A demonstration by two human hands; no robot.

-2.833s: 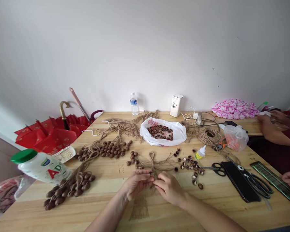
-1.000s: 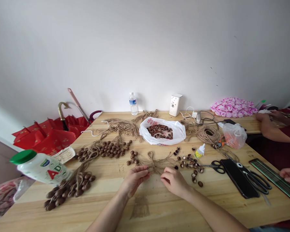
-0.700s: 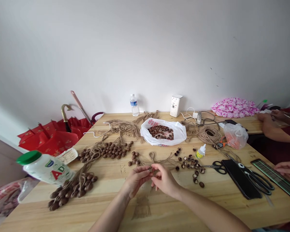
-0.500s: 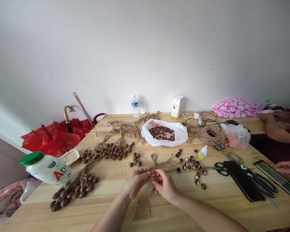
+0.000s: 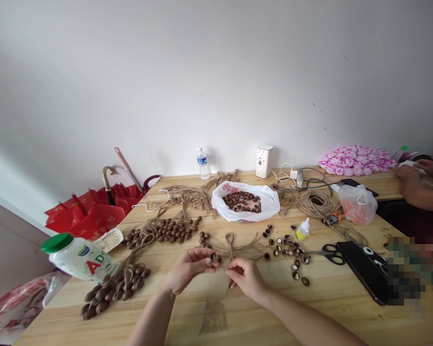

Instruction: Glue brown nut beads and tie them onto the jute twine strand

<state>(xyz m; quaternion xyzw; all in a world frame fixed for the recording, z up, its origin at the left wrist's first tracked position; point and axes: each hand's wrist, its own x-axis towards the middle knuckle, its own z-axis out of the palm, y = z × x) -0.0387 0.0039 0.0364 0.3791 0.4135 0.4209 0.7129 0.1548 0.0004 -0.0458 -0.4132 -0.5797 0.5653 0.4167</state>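
Observation:
My left hand [image 5: 188, 270] pinches a brown nut shell half [image 5: 213, 257], its hollow side showing; a second shell piece seems to sit against it. To its right, my right hand [image 5: 248, 279] is closed in a pinch on a thin strand of twine, whose end pokes out below the fingers. Just beyond both hands lies a looped twine bundle [image 5: 230, 242] with strands spread to either side. Loose shell halves [image 5: 286, 247] are scattered right of it, near a small glue bottle [image 5: 302, 230]. Several finished-looking round shells [image 5: 203, 236] lie left of the loop.
A white plastic bag [image 5: 270, 209] of shells stands behind. Shell-tipped twine bunches [image 5: 130, 283] and a white bottle with green lid [image 5: 81, 257] are left. Scissors [image 5: 332, 254], a black phone [image 5: 362, 271] and a twine coil [image 5: 315, 204] lie right. Another person's arm [image 5: 416, 187] rests far right.
My hands have moved apart: the left has drawn away to the left with the shell, while the right stays near the same spot holding the strand. The view has shifted slightly.

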